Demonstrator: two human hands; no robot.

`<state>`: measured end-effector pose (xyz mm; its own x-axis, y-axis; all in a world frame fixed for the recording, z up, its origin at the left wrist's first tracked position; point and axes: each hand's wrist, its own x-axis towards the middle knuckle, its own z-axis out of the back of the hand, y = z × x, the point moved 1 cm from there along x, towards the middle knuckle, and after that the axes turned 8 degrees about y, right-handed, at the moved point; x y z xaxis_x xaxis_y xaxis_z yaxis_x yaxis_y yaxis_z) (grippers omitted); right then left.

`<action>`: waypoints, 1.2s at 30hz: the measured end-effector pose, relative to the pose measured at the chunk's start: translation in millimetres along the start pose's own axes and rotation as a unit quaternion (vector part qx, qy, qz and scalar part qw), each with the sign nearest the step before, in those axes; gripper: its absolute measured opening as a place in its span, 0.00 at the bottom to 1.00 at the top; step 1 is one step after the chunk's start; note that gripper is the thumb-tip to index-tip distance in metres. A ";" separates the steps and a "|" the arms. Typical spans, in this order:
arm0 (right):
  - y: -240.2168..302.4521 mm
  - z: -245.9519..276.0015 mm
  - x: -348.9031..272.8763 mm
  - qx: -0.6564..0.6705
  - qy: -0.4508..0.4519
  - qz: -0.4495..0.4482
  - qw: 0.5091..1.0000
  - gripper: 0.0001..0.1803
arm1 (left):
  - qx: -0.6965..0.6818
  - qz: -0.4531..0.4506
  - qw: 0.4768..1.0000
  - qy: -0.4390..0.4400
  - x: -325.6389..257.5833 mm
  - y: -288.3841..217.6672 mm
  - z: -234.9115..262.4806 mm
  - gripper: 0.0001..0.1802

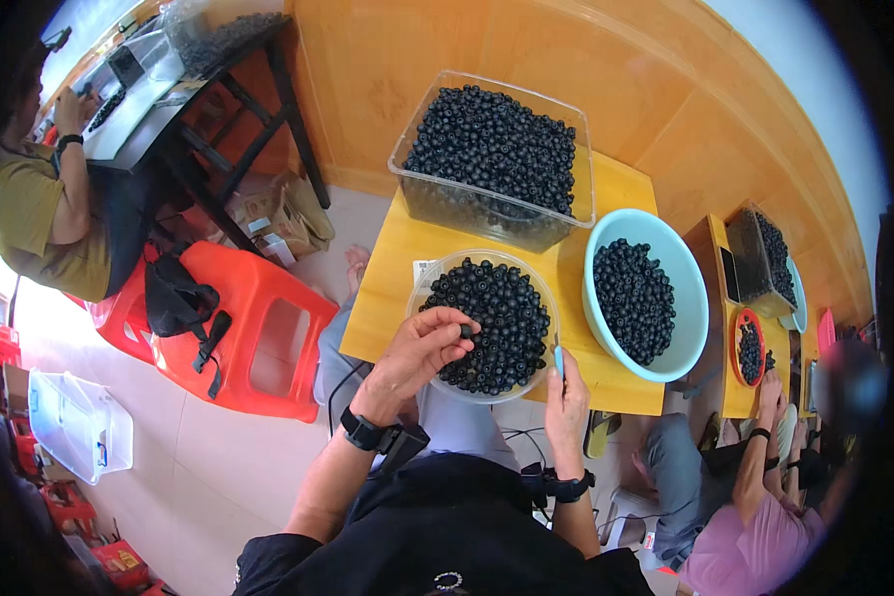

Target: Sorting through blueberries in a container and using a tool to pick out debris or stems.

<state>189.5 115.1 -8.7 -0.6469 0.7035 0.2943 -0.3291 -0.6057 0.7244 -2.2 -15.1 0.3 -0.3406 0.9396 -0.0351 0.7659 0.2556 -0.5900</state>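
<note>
A round clear bowl (422,298) full of dark round berries (497,313) sits on the small yellow table (392,288) in front of me. My left hand (422,353) reaches over the bowl's near rim, and its fingertips pinch one dark berry (466,330). My right hand (566,392) rests at the bowl's right edge and grips a thin light-blue tool (558,360) that points upward. Both wrists wear black bands.
A clear rectangular tub (412,184) heaped with berries stands at the table's far side. A pale blue bowl (690,288) of berries is at right. Red plastic stools (258,338) stand left. Other people sit at neighbouring tables, left (40,214) and right (755,507).
</note>
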 end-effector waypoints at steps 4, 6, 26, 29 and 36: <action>37.0 4.5 10.6 0.070 0.103 -0.016 0.992 0.15 | -0.046 -0.013 0.999 0.025 -1.0 5.0 9.7 0.09; 56.5 -0.9 16.5 0.091 0.150 0.030 0.984 0.14 | -0.067 -0.024 0.997 0.041 -4.0 4.1 11.4 0.10; 88.8 -9.3 23.2 0.023 0.160 0.151 0.975 0.16 | -0.067 -0.009 0.997 0.046 -14.4 1.7 -0.9 0.08; 87.4 -7.9 23.1 0.031 0.153 0.156 0.975 0.16 | -0.061 -0.008 0.997 0.041 -13.6 2.4 -2.3 0.08; 86.7 -10.2 22.8 0.026 0.153 0.149 0.977 0.16 | -0.068 0.003 0.997 0.045 -12.8 2.8 -0.7 0.08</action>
<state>139.2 74.8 54.4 -0.8867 0.3499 0.3022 -0.0652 -0.7417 0.6675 4.7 -26.2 -0.4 -0.2893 0.9565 0.0380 0.8366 0.2719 -0.4755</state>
